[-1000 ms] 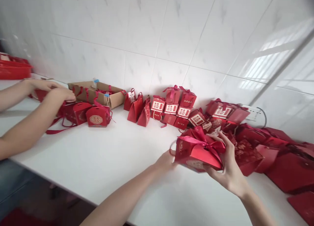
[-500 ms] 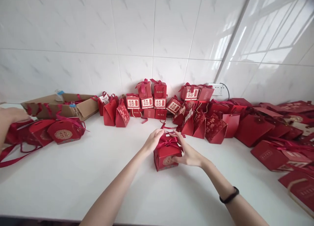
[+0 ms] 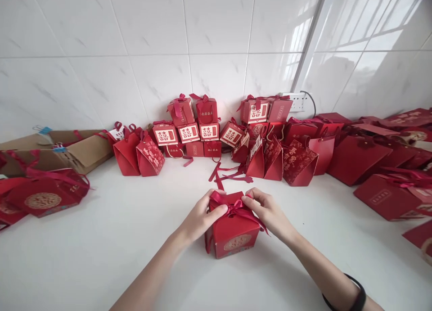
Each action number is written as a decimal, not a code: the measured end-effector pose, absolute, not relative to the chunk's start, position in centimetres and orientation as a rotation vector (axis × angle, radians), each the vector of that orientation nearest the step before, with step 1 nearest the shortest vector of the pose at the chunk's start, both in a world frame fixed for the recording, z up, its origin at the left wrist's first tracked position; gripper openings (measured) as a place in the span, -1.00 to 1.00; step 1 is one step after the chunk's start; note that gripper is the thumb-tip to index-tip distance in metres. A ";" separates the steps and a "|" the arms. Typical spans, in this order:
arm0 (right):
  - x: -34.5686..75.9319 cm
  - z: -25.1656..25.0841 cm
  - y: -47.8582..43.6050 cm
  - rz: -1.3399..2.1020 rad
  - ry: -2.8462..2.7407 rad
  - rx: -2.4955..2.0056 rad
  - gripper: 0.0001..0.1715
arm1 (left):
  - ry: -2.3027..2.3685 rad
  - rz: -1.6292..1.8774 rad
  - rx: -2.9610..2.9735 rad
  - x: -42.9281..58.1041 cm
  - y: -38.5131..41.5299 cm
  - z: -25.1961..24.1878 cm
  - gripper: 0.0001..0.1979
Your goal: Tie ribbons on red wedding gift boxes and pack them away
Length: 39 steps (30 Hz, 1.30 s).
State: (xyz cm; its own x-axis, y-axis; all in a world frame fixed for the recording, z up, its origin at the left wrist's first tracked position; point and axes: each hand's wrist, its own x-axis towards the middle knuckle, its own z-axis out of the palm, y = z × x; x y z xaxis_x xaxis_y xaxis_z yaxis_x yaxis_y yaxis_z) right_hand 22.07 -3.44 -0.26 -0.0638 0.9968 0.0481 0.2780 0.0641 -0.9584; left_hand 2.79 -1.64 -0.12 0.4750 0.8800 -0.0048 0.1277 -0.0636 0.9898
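Observation:
A red gift box [image 3: 236, 236] with a round gold emblem stands upright on the white table in front of me. A dark red ribbon is tied in a bow [image 3: 236, 206] at its top. My left hand [image 3: 202, 216] pinches the ribbon at the bow's left side, thumb in front. On the other side, my right hand [image 3: 268, 212] grips the ribbon's right part between thumb and fingers. One ribbon tail hangs down beside the right hand. Just behind the box lie loose ribbon pieces [image 3: 229, 172].
Stacked red boxes [image 3: 191, 133] stand against the tiled wall. More red boxes [image 3: 361, 160] crowd the right side. At the left are a cardboard carton [image 3: 91, 151] with clips and red boxes [image 3: 47, 194] with ribbons. A power strip [image 3: 297, 102] sits by the wall.
My hands have gone from around the box's top and side to the bow's two sides. The view has shifted closer, and another person's hand at the left is no longer in sight.

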 end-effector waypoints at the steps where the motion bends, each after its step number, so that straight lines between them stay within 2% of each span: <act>1: 22.2 -0.2 -3.4 1.102 -1.481 -1.326 -0.49 | 0.979 0.797 1.583 2.7 -1.7 0.1 -0.60; 4: 22.4 0.1 -3.6 1.228 -1.442 -1.245 -0.52 | 1.264 0.892 1.784 2.0 -1.8 0.8 -0.59; 7: 22.5 0.2 -3.9 1.260 -1.427 -1.227 -0.52 | 1.415 0.770 1.843 1.0 -2.0 2.1 -0.66; 11: 22.5 0.4 -3.9 1.265 -1.445 -1.244 -0.53 | 1.297 0.511 1.806 0.2 -2.4 3.5 -0.58; 18: 22.9 0.3 -4.0 1.182 -1.532 -1.247 -0.55 | 1.091 0.520 1.684 0.2 -3.3 4.9 -0.68; 19: 23.0 0.4 -4.1 1.150 -1.579 -1.192 -0.51 | 1.053 0.488 1.636 0.3 -3.5 5.0 -0.70; 20: 23.1 0.4 -4.2 1.127 -1.645 -1.126 -0.38 | 1.016 0.442 1.594 0.3 -3.7 5.1 -0.70; 22: 23.3 0.4 -4.4 1.121 -1.828 -1.017 0.02 | 0.962 0.354 1.536 0.4 -4.1 5.3 -0.71; 24: 23.3 0.4 -4.6 1.104 -1.980 -1.020 0.20 | 0.922 0.305 1.501 0.5 -4.3 5.4 -0.71; 27: 23.0 -0.2 -4.4 0.911 -2.019 -1.107 0.12 | 0.905 0.318 1.503 0.6 -4.4 5.4 -0.73; 33: 22.4 -2.2 -3.4 0.238 -1.982 -1.117 0.07 | 1.080 0.393 1.624 0.9 -3.7 4.2 -0.73; 39: 22.6 -2.6 -3.2 0.196 -1.998 -1.123 0.11 | 1.089 0.223 1.771 1.7 -3.3 2.0 -0.68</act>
State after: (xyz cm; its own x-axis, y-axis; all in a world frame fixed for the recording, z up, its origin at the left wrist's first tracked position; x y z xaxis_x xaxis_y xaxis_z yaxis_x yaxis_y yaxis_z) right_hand 22.55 -3.22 -2.59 -0.2694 0.7701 0.5782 0.6431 0.5908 -0.4873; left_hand 1.69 -3.28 2.02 0.5766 0.7532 -0.3166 0.5679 -0.0908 0.8181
